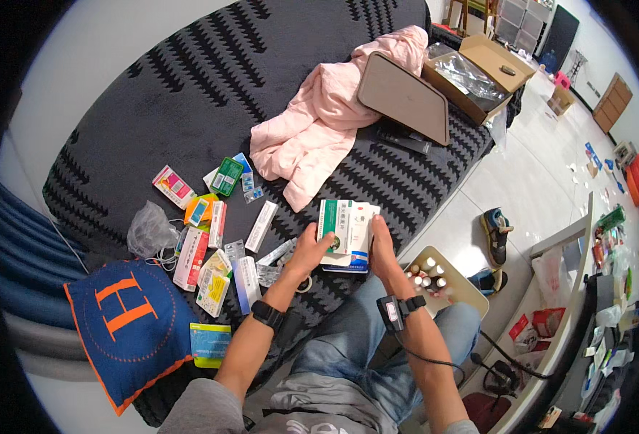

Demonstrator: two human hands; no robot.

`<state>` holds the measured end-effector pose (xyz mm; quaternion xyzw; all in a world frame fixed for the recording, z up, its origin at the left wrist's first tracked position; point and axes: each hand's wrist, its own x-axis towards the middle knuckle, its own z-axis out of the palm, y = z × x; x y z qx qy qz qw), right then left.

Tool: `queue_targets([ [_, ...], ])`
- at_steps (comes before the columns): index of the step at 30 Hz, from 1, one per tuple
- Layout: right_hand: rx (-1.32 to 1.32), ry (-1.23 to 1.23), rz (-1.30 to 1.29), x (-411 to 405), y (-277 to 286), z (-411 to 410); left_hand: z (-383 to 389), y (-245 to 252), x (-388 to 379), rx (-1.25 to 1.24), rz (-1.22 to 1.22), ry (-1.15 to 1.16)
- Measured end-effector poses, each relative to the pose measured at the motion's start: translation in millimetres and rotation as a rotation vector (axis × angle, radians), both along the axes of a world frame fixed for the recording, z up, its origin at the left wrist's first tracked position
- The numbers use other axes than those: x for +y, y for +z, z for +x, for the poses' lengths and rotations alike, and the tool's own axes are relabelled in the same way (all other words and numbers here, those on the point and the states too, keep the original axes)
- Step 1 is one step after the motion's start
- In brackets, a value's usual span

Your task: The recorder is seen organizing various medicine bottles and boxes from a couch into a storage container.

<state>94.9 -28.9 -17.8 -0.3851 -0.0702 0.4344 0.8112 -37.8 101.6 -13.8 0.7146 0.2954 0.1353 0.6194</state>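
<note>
My left hand (304, 254) grips a small stack of medicine boxes, its thumb on the green-and-white box (334, 217) on top. My right hand (384, 248) clasps the stack's right side. Beneath the top box are a white box (359, 222) and a blue-and-white box (358, 261). Left of my hands, loose medicine packs lie on the dark sofa cover: a long white carton (261, 227), a blue-and-white carton (247, 285), a red-and-white carton (190, 259), a yellow-and-white box (214, 283), a green pack (227, 176) and a pink-and-white box (174, 187). Blister packs (235, 250) lie among them.
A beige bin (474, 295) with several capped bottles stands by my right knee. Pink cloth (319, 114), a brown tray-like lid (403, 97) and an open cardboard box (468, 81) lie farther along. A blue cushion (130, 331) sits left; shoes (495, 236) rest on the floor.
</note>
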Motion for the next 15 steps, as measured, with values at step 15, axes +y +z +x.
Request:
queue_targets([
  [15, -0.192, -0.153, -0.146, -5, 38, 16, 21, 46, -10, -0.078, 0.21, 0.2],
])
